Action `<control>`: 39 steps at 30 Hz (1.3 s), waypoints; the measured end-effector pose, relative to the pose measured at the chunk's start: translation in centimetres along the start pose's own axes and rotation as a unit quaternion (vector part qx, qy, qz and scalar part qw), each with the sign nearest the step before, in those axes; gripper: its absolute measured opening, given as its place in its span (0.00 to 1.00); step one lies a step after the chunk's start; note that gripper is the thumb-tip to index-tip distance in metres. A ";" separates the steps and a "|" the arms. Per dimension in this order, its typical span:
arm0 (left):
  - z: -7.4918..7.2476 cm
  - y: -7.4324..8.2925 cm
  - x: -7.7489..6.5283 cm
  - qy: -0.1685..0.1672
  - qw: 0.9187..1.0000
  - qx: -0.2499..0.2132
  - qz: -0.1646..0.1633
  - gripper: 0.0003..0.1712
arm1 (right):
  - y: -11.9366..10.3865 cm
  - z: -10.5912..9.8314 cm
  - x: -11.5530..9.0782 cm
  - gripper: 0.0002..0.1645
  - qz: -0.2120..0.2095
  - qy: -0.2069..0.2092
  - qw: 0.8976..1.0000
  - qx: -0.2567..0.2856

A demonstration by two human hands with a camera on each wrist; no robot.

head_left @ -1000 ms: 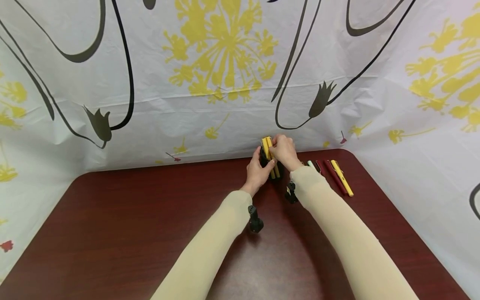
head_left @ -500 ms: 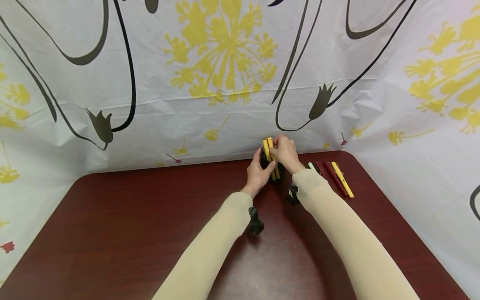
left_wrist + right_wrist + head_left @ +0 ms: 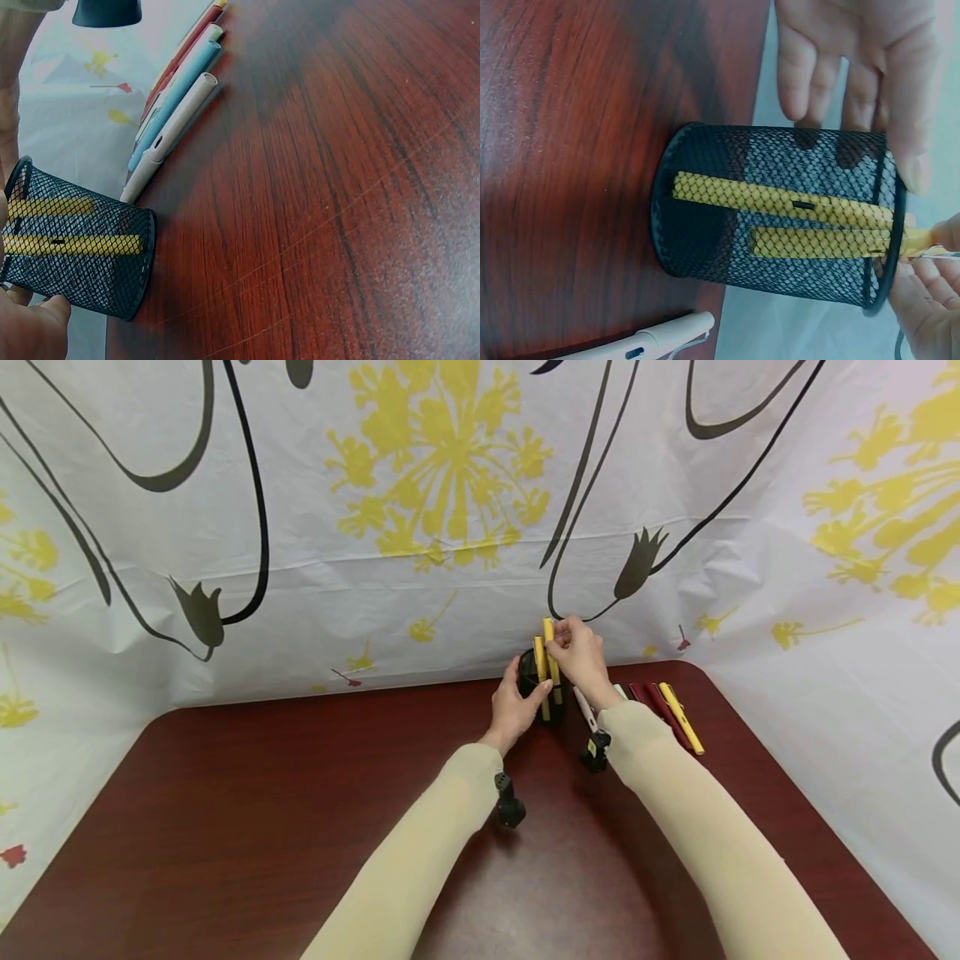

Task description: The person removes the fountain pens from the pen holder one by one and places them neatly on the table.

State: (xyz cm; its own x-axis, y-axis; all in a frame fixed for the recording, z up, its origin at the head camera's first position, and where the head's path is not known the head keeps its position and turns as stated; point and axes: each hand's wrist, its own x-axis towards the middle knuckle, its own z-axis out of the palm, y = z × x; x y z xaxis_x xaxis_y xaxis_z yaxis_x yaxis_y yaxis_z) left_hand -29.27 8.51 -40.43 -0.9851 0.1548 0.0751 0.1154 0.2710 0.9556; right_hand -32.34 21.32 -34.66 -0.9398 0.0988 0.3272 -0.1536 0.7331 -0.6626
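A black mesh pen holder [image 3: 772, 285] stands upright near the far table edge. My left hand [image 3: 513, 706] grips it from the left, thumb and fingers around its side near the rim. With my right hand [image 3: 585, 662] I pinch the upper part of a yellow pen [image 3: 802, 243] above the rim. The lower end of this pen is still inside the holder, raised well off the bottom. Beside it a second yellow pen [image 3: 735, 192] leans inside, reaching lower down.
Right of the holder several pens lie side by side on the dark red-brown table [image 3: 300, 827]: a pale pinkish pen [image 3: 172, 127], a blue pen [image 3: 176, 97], dark red ones and a yellow pen [image 3: 684, 720]. A patterned white sheet [image 3: 450, 643] hangs close behind.
My right hand has risen and shifted slightly right, drawing one yellow pen partly upward out of the holder. The left hand keeps its place on the holder.
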 end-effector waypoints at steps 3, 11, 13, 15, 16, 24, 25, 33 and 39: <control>-0.1 0.1 0.0 0.002 1.000 -0.001 -0.001 0.42 | -0.1 -0.5 -0.1 0.14 -0.010 0.024 0.999 0.029; -0.1 0.2 0.1 0.005 1.000 -0.004 0.002 0.42 | -0.8 -2.4 0.2 0.13 -0.022 0.075 0.992 0.100; -0.1 0.2 0.1 0.005 1.000 -0.001 0.002 0.42 | -1.0 -2.9 0.3 0.13 -0.011 0.083 0.988 0.127; -0.2 0.2 0.1 0.005 1.000 0.001 0.003 0.42 | -1.1 -3.4 0.4 0.14 -0.002 0.087 0.984 0.157; -0.2 0.2 0.1 0.005 1.000 0.001 0.003 0.42 | -1.1 -3.7 0.5 0.14 0.003 0.087 0.982 0.168; -0.2 0.1 -0.1 0.001 1.000 0.002 0.001 0.42 | -0.6 -5.6 0.5 0.15 0.020 0.091 0.971 0.220; -0.2 0.0 -0.1 0.000 1.000 0.001 0.001 0.42 | -0.4 -5.8 0.5 0.15 0.022 0.090 0.970 0.225; -0.1 0.0 -0.3 -0.005 1.000 -0.002 0.000 0.42 | 2.3 -7.8 -0.2 0.10 0.035 0.114 0.974 0.194; -0.1 0.0 -0.3 -0.003 1.000 -0.003 0.005 0.41 | 5.0 -8.9 -0.9 0.13 0.039 0.122 0.980 0.155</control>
State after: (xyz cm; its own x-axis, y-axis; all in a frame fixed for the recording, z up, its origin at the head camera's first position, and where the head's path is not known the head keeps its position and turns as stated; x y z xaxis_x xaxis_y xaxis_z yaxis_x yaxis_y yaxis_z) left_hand -28.99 8.35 -40.44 -0.9833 0.1623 0.0825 0.1239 0.2644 0.9564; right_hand -29.52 30.93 -32.26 -0.8573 0.3313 0.3940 -0.2052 0.4820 -0.8518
